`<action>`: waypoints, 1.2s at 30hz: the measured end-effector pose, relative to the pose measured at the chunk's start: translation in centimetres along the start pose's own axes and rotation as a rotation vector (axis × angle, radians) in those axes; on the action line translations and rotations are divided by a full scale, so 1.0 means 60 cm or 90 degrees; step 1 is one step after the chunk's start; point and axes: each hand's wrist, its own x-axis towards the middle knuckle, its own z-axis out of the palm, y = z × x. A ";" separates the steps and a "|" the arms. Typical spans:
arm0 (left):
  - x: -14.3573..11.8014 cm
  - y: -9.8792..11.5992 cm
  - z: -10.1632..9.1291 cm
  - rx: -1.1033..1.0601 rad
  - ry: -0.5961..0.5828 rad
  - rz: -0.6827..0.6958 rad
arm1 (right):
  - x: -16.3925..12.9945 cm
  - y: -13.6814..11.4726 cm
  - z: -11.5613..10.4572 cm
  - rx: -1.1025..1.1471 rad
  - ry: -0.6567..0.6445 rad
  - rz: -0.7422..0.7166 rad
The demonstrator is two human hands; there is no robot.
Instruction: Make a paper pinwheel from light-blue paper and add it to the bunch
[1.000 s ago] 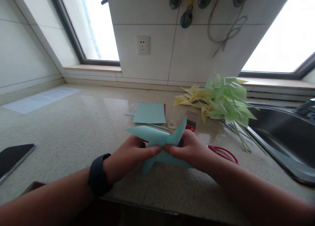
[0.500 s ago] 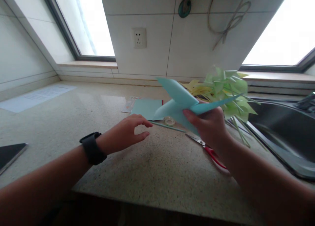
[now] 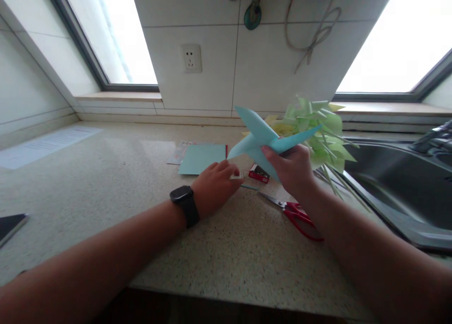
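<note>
Raised over the counter, my right hand is closed on a light blue folded paper flower with pointed petals spreading outward. My left hand, with a dark watch on its wrist, has its fingers curled round a small roll of clear tape, largely covered by them. Part of a thin light blue stick shows past the left fingertips. Red-handled scissors lie on the counter below my right hand. A small red box sits between the hands.
Light blue paper sheets lie behind my left hand. Green and yellow paper flowers rest beside the steel sink at right. A printed sheet and a dark flat object are on the left of the counter.
My left hand has moved right and closed its fingers round the tape roll. The right hand still holds the blue paper flower. The red box has come into sight, and the view has shifted slightly.
</note>
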 end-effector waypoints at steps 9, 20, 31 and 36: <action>0.002 0.011 0.002 0.094 0.013 0.045 | -0.006 -0.012 -0.003 -0.014 -0.050 -0.026; -0.054 0.012 -0.062 0.077 0.082 0.071 | 0.000 0.009 -0.003 -0.016 -0.047 -0.014; -0.150 0.069 -0.120 -0.054 0.099 0.237 | -0.009 0.010 0.000 -0.020 -0.076 -0.038; -0.181 0.074 -0.117 -0.127 0.036 0.264 | -0.012 0.003 0.000 -0.027 -0.104 -0.058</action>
